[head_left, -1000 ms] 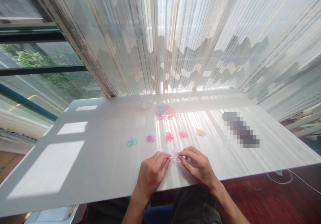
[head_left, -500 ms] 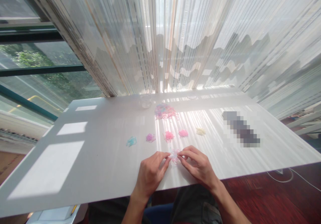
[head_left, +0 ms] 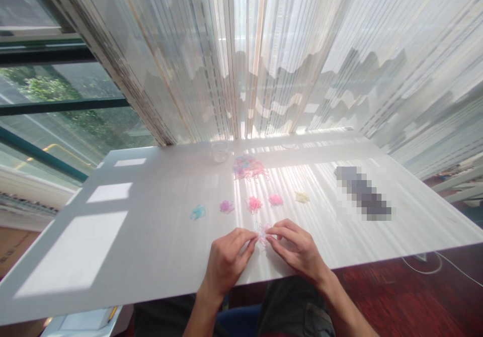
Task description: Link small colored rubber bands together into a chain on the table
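Observation:
Near the table's front edge, my left hand point(head_left: 231, 255) and my right hand point(head_left: 296, 246) meet at a small pile of mixed pink and bluish bands point(head_left: 263, 230). Thumb and forefinger of each hand are pinched at the pile; what they hold is too small to name. Beyond them lies a row of small heaps: blue point(head_left: 197, 212), purple point(head_left: 227, 206), deep pink point(head_left: 254, 204), light pink point(head_left: 275, 199) and pale yellow point(head_left: 301, 196). A larger mixed-colour heap point(head_left: 249, 167) sits farther back.
A clear round container point(head_left: 219, 152) stands at the back of the white table point(head_left: 158, 236). A pixelated dark object point(head_left: 363, 193) lies on the right. Striped curtains point(head_left: 256, 60) hang behind the table. A white cable point(head_left: 439, 266) runs over the floor at the lower right.
My fingertips have shifted very slightly leftward within the small pile. Both hands keep their pinching pose, and the heaps are unchanged.

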Demonstrator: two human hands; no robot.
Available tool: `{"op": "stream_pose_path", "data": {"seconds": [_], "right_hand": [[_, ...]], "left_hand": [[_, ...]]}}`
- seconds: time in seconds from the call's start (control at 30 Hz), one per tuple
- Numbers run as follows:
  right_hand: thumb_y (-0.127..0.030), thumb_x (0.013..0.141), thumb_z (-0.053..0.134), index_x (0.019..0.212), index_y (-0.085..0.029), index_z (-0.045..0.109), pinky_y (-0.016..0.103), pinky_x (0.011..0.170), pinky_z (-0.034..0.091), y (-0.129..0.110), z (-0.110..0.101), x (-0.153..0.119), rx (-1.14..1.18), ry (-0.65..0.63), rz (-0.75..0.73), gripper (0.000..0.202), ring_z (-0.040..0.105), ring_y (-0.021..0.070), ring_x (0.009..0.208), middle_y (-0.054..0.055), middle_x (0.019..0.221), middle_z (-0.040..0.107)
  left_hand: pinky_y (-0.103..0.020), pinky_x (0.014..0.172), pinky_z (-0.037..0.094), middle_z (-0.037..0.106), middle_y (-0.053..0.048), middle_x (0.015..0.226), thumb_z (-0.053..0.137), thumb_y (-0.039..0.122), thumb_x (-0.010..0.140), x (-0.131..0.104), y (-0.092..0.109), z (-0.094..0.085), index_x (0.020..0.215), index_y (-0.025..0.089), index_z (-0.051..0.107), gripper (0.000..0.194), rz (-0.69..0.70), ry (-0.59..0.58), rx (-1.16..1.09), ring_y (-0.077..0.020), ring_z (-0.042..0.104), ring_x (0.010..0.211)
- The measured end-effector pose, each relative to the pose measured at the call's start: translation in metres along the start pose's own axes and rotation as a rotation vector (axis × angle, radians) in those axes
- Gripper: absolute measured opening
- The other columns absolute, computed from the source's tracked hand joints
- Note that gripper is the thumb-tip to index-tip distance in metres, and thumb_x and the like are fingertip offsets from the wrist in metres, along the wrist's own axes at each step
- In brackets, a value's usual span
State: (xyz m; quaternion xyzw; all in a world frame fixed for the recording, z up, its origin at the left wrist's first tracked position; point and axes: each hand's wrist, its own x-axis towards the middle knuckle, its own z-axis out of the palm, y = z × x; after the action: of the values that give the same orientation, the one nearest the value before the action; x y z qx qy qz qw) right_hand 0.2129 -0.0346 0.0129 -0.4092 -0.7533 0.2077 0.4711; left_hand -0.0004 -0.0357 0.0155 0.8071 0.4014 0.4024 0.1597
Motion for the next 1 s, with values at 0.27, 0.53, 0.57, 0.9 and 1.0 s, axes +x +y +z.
{"op": "stream_pose_path", "data": {"seconds": [0.27,0.53,0.57,0.9,1.0], "right_hand": [[-0.015,0.096,0.062,0.114,-0.022,0.072,0.027,0.074,0.061,0.001,0.0,-0.001,-0.004,-0.028,-0.001,0.022,0.072,0.0179,0.085,0.007,0.096,0.071],[-0.015,0.096,0.063,0.114,-0.022,0.072,0.026,0.077,0.062,0.003,-0.001,-0.003,0.004,-0.057,-0.034,0.021,0.073,0.0184,0.086,0.007,0.097,0.071],[-0.016,0.096,0.063,0.114,-0.022,0.073,0.026,0.077,0.062,0.003,-0.002,-0.003,0.0,-0.058,-0.034,0.021,0.073,0.0185,0.086,0.007,0.097,0.071],[-0.015,0.097,0.064,0.103,-0.021,0.075,0.025,0.073,0.06,0.0,-0.002,0.0,-0.005,-0.047,-0.008,0.014,0.071,0.017,0.08,0.007,0.09,0.07],[-0.014,0.096,0.064,0.103,-0.021,0.074,0.024,0.073,0.06,0.0,-0.002,0.0,-0.001,-0.025,-0.003,0.014,0.071,0.0168,0.08,0.006,0.089,0.07]], "left_hand": [[-0.022,0.075,0.058,0.077,-0.003,0.094,0.063,0.014,0.098,-0.001,-0.001,-0.001,0.106,0.022,0.07,0.014,-0.036,0.012,-0.114,-0.0144,0.072,0.082],[-0.021,0.073,0.057,0.078,-0.003,0.094,0.064,0.014,0.097,0.004,0.004,-0.002,0.106,0.022,0.071,0.014,-0.029,-0.032,-0.181,-0.0129,0.071,0.076],[-0.021,0.071,0.056,0.078,-0.003,0.094,0.063,0.014,0.098,0.005,0.004,-0.002,0.106,0.023,0.071,0.014,-0.029,-0.038,-0.186,-0.0125,0.07,0.075],[-0.019,0.053,0.048,0.076,-0.002,0.087,0.065,0.018,0.097,-0.001,-0.001,0.004,0.102,0.022,0.072,0.009,-0.11,0.028,-0.171,-0.0087,0.056,0.057],[-0.019,0.053,0.048,0.075,-0.003,0.089,0.063,0.019,0.097,-0.004,0.0,0.002,0.1,0.022,0.072,0.01,-0.15,0.043,-0.166,-0.0106,0.062,0.065]]}}
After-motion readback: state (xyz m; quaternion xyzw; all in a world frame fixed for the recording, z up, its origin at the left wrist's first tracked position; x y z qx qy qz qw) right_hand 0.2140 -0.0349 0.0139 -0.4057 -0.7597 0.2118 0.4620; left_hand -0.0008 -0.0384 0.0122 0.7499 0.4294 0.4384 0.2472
